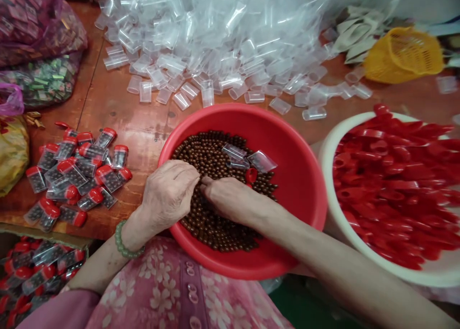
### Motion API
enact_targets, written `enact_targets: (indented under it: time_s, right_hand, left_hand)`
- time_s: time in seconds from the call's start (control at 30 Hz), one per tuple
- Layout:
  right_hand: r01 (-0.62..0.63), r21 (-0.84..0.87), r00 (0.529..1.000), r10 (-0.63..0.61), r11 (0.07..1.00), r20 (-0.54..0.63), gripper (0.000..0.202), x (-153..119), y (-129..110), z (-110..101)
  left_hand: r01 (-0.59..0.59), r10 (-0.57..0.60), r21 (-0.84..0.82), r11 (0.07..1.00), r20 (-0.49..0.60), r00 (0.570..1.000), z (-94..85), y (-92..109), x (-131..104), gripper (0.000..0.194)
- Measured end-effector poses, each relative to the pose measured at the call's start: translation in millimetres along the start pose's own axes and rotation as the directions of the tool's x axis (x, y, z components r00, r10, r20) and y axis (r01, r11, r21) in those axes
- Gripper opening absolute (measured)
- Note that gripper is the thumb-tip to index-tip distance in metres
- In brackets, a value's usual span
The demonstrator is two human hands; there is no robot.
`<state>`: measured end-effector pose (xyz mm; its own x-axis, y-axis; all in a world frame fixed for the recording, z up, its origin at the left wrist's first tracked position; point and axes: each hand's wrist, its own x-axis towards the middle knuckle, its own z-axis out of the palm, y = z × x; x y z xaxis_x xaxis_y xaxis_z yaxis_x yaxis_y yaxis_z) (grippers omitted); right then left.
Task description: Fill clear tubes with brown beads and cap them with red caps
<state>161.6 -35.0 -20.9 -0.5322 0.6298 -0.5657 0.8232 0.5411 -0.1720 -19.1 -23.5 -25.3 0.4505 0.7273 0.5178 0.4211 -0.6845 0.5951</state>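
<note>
In the head view, a wooden table [140,123] carries a broad heap of clear tubes [215,46] along its far side, with a yellow basket [377,56] lying to the right of it beside some pale cloth [355,32]. Bulging plastic bags [43,22] fill the far left corner, and nearer on that side lies a loose pile of red-capped tubes [75,171] with dark beads inside; more of these sit below the table edge at lower left. A white tub [328,175] of red caps [391,180] stands just right of the red basin [294,147], which holds the brown beads [206,152], two or so clear tubes and a small red cap piece [251,175]. The left hand [170,187] arches over the basin's left rim, fingers bent downward; the right hand [228,197] reaches in across the near rim, knuckles up, its forearm hiding some beads. Their fingertips almost meet above the beads; I cannot tell whether either grips anything. The beads are round and glossy, the basin smooth plastic, the tubes flattened and see-through, the bracelet [124,245] on the left wrist green and beaded.
</note>
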Motion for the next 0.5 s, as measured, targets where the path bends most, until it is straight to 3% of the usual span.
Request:
enact_targets:
  time_s: [0.2, 0.3, 0.4, 0.5]
  right_hand:
    - [0.124, 0.170, 0.989, -0.108, 0.978, -0.097, 0.041, 20.9, 0.2, 15.5]
    - [0.234, 0.375, 0.954, -0.138, 0.897, -0.265, 0.044, 21.3, 9.2, 17.3]
    - [0.356, 0.584, 0.899, -0.097, 0.730, -0.427, 0.035, 13.8, 14.8, 10.2]
    - [0.411, 0.674, 0.869, -0.043, 0.614, -0.492, 0.035, 0.6, 15.2, -2.1]
  left_hand:
    - [0.018, -0.018, 0.031, 0.999, -0.013, 1.000, 0.8, -0.1, -0.9, 0.018]
    - [0.076, -0.076, -0.007, 0.997, 0.018, 0.997, -8.2, 2.7, 2.2, 0.023]
    - [0.198, -0.174, -0.125, 0.972, 0.181, 0.968, -26.0, 6.5, 6.0, 0.034]
    - [0.325, -0.225, -0.225, 0.919, 0.378, 0.898, -40.4, 8.9, 7.9, 0.057]
